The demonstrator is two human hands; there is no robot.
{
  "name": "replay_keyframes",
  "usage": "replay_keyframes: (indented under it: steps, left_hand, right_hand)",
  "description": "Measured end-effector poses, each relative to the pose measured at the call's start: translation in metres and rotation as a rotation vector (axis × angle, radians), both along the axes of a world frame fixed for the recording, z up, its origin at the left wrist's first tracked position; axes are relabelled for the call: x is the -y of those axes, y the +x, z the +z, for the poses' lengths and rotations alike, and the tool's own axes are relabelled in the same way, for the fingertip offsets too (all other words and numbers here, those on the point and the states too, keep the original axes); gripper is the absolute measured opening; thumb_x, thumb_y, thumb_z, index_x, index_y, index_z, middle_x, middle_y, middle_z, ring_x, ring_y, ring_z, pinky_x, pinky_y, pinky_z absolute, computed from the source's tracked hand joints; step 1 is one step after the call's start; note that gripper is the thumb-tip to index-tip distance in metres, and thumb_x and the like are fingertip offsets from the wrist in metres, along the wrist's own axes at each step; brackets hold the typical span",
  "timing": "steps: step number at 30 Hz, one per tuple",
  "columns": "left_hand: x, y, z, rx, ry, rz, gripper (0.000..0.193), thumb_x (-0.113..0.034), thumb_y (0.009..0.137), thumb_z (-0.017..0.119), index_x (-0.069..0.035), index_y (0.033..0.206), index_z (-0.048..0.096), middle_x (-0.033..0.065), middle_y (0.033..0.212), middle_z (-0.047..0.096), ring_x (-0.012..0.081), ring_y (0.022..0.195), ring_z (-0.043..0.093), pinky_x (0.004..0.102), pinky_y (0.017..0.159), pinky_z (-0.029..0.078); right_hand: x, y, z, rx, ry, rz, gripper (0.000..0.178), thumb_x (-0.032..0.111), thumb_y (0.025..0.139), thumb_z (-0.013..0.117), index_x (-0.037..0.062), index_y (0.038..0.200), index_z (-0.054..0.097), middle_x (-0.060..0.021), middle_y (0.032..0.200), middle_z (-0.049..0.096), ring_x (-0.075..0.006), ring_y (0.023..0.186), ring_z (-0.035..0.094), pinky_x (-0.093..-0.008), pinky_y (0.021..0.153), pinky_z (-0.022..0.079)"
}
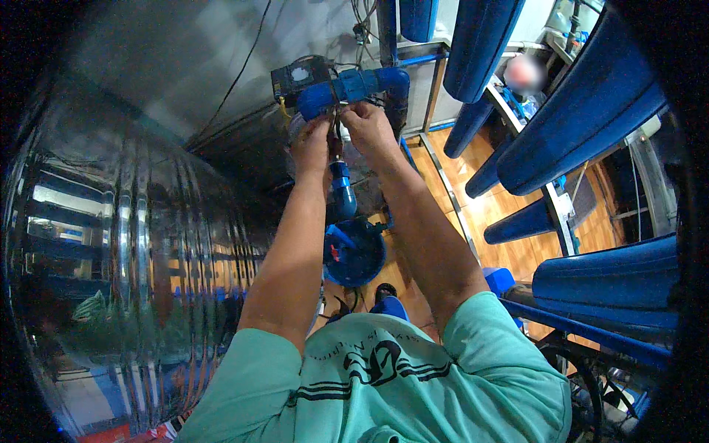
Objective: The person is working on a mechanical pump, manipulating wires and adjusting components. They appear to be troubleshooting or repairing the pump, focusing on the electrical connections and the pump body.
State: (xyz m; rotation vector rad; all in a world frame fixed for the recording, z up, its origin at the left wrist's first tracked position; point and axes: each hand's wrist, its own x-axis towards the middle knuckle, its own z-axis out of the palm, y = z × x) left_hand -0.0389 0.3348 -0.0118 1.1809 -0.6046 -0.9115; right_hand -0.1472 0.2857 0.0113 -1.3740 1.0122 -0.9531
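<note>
Both my arms reach forward to a blue pipe with elbows at its ends. A thin dark strip passes around this pipe and hangs below it. My left hand pinches at the strip just under the pipe's left elbow. Close beside it, my right hand is closed too, thumb and fingertips together at the strip. The fingertips partly hide the ends they grip. Beneath the hands, a narrower blue pipe fitting runs down toward a round blue bucket.
A dark boxy pump or motor sits behind the pipe's left side. Ribbed shiny metal tank walls stand at left. Large blue cylinders on a metal frame fill the right, above an orange tiled floor. Loose cables hang at the back.
</note>
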Motion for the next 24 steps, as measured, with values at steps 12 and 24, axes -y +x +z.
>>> replay_keyframes:
  steps: [12, 24]
  left_hand:
    - [-0.002, -0.01, 0.032, 0.434, 0.175, 0.105, 0.029, -0.029, 0.084, 0.071, -0.004, 0.098, 0.072, 0.0038, 0.076, 0.067, 0.0113, 0.062, 0.06, 0.0274, 0.054, 0.046]
    - [-0.031, 0.012, 0.023, 0.917, -0.006, 0.026, 0.02, -0.014, 0.092, 0.062, -0.009, 0.111, 0.067, 0.0059, 0.094, 0.07, 0.0147, 0.085, 0.065, 0.0295, 0.077, 0.05]
  right_hand:
    - [0.019, -0.021, -0.01, -0.044, -0.154, 0.153, 0.022, 0.025, 0.086, 0.063, 0.0038, 0.091, 0.066, -0.0041, 0.078, 0.064, -0.012, 0.066, 0.056, -0.0331, 0.06, 0.046]
    - [0.027, -0.027, -0.009, -0.131, -0.096, 0.444, 0.018, 0.023, 0.088, 0.063, 0.0076, 0.097, 0.064, 0.004, 0.082, 0.057, -0.0084, 0.075, 0.052, -0.0251, 0.07, 0.042]
